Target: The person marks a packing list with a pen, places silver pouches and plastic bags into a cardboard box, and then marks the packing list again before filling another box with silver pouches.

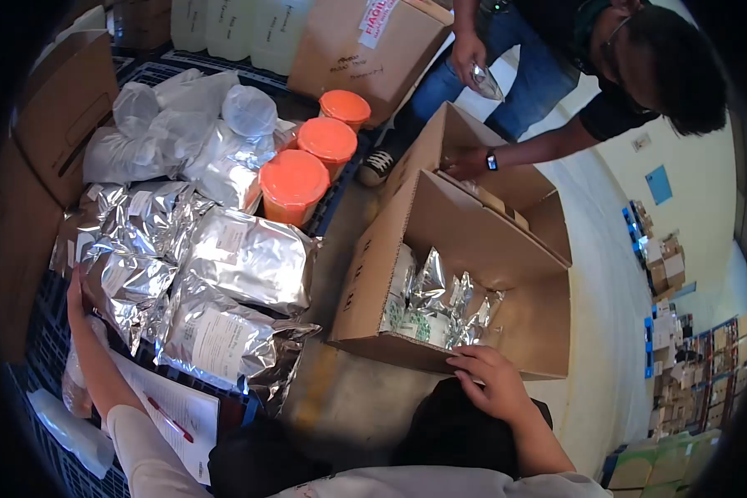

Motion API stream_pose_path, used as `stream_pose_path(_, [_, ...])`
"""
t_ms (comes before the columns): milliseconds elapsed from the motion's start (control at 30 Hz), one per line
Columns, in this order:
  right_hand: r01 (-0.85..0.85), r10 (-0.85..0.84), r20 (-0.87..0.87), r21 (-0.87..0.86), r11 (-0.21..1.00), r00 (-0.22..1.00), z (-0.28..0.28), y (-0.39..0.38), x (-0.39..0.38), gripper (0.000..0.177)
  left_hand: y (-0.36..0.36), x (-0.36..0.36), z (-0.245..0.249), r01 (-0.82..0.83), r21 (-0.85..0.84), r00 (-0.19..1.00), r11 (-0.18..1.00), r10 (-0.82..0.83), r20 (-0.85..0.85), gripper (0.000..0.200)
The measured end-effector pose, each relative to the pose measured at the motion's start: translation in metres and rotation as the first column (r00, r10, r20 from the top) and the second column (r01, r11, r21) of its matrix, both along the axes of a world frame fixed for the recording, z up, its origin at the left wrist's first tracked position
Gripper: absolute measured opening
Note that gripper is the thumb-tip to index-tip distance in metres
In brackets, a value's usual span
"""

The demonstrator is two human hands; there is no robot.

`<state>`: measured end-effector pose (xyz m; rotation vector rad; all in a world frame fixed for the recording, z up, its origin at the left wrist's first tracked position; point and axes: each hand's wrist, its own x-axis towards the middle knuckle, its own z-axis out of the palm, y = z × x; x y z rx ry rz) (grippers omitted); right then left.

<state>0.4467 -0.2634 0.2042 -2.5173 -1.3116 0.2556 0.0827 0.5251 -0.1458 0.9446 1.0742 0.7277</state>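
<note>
Head view, left to right. Left hand (76, 295) at the outer edge of crinkled silver foil bags (133, 278) on a dark blue plastic pallet (46, 332); fingers partly lost against the foil, can't tell if they pinch or just rest. White printed sheet (195, 398) with a red pen (170, 419) beside that forearm. Plumper labelled silver foil bags (249, 257) lie right of the crinkled ones; translucent plastic bags (162, 124) and three round tubs with orange lids (293, 178) sit behind. Next, open brown cardboard box (373, 282), smaller silver foil packets (436, 278) inside. Right hand (491, 383) at its near rim, fingers loosely apart, nothing held. Co-worker's one hand (469, 58) holds a shiny silver packet (485, 81); the other hand (469, 164) dips into a second open brown cardboard box (552, 220).

Risks, my guess: slick foil could slide if one bag gets dragged from the edge; a sharp corner could puncture a neighbour; leaning on the rim could bend the box wall; the pen could roll off the sheet.

Hard to make out: label text too small, box floors mostly hidden, co-worker's lower fingertips out of sight, left-hand thumb unclear, shelving at far right warped and cut by the lens edge.
</note>
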Motion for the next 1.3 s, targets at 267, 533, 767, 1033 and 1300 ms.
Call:
stream_pose_path(267, [0.022, -0.022, 0.050, 0.006, 1.000, 0.999, -0.001, -0.012, 0.002, 0.022, 0.050, -0.036, -0.011, 0.198, 0.900, 0.640, 0.389, 0.644, -0.419, 0.044])
stream_pose_path(533, [0.040, -0.062, 0.064, 0.300, 0.953, 0.996, 0.012, -0.027, 0.016, 0.019, -0.019, -0.093, 0.127, -0.130, 0.831, 0.536, 0.541, 0.743, -0.400, 0.047])
stream_pose_path(767, [0.026, 0.222, -0.412, 0.518, 0.855, 0.884, -0.003, -0.007, 0.033, 0.016, -0.206, -0.045, 0.297, -0.083, 0.789, 0.954, 0.609, 0.278, -0.114, 0.039])
stream_pose_path(1033, [0.338, 0.374, -0.687, 0.194, 0.921, -0.623, -0.008, 0.065, 0.033, 0.051, -0.456, 0.139, 0.354, -0.042, 0.682, 0.933, 0.730, -0.215, 0.287, 0.030])
stream_pose_path(1300, [0.808, 0.661, -0.750, 0.376, 0.455, -0.023, 0.005, -0.027, 0.076, 0.038, -0.575, 0.282, 0.390, 0.627, 0.778, 0.526, 0.022, -0.749, -0.403, 0.039])
